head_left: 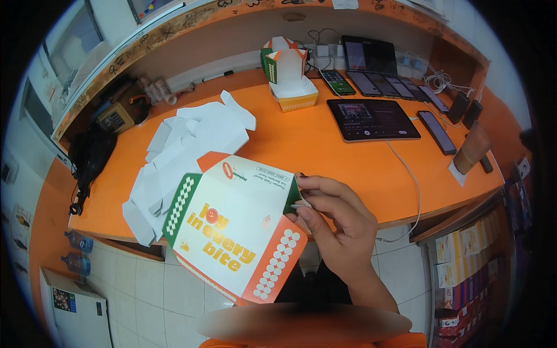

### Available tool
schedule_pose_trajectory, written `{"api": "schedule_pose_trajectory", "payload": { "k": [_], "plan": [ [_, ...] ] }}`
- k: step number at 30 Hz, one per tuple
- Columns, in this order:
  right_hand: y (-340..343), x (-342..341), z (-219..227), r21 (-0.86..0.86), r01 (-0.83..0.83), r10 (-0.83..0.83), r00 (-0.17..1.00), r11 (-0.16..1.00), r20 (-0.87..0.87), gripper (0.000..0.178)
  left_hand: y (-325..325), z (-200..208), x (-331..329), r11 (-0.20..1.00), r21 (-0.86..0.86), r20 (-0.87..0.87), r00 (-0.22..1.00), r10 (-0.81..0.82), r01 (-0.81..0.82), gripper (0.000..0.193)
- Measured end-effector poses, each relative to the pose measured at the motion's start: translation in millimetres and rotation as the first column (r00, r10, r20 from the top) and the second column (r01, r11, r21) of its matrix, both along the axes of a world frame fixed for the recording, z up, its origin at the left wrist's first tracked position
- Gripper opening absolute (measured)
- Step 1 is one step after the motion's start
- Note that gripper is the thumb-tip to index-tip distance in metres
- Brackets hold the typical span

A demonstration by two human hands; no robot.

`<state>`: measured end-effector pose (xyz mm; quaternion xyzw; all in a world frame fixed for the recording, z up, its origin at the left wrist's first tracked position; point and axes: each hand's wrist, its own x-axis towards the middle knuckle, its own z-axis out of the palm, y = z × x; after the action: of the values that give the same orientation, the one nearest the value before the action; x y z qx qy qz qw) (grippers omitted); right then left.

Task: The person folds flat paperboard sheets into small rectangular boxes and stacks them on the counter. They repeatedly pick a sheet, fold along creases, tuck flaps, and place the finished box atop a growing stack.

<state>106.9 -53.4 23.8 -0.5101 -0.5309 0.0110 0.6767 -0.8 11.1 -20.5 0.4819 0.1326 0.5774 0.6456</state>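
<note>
With the left hand unseen, the right hand [343, 231] pinches the carton's green flap [292, 196], which too hard a squeeze might crease.

Beyond my right hand [342, 226], a dark rectangular tablet [380, 120] lies on the orange surface [290, 133], a thin white cable [418, 194] looping down to the right of my hand. Farther right of it I see a slim black phone [437, 132] and a tilted, brownish translucent cup [473, 145]. Well left of my hand sit a crumpled black bag [93, 156] and, lower, blue plastic water jugs [76, 265].
</note>
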Motion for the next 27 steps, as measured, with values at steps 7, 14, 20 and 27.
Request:
{"api": "schedule_pose_trajectory", "payload": {
  "k": [7, 14, 20, 27],
  "plan": [
    [2, -3, 3, 0.011, 0.083, -0.084, 0.991, 0.996, 0.103, 0.008, 8, 4, 1, 1.0, 0.024, -0.087, 0.996, -0.001, 0.003, 0.037],
    [1, -4, -3, 0.061, 0.127, -0.139, 0.955, 0.99, 0.263, 0.017, 10, 5, -7, 0.998, 0.027, -0.174, 0.983, -0.052, 0.057, 0.037],
    [-4, -6, -7, 0.004, 0.071, -0.071, 0.984, 0.997, 0.163, 0.019, 2, -1, -4, 0.996, 0.033, -0.181, 0.981, -0.073, 0.08, 0.037],
    [-11, -3, -15, 0.018, -0.143, 0.143, 0.967, 0.99, -0.21, 0.015, -2, -12, -8, 0.994, 0.043, -0.228, 0.97, -0.089, 0.102, 0.037]
  ]
}}
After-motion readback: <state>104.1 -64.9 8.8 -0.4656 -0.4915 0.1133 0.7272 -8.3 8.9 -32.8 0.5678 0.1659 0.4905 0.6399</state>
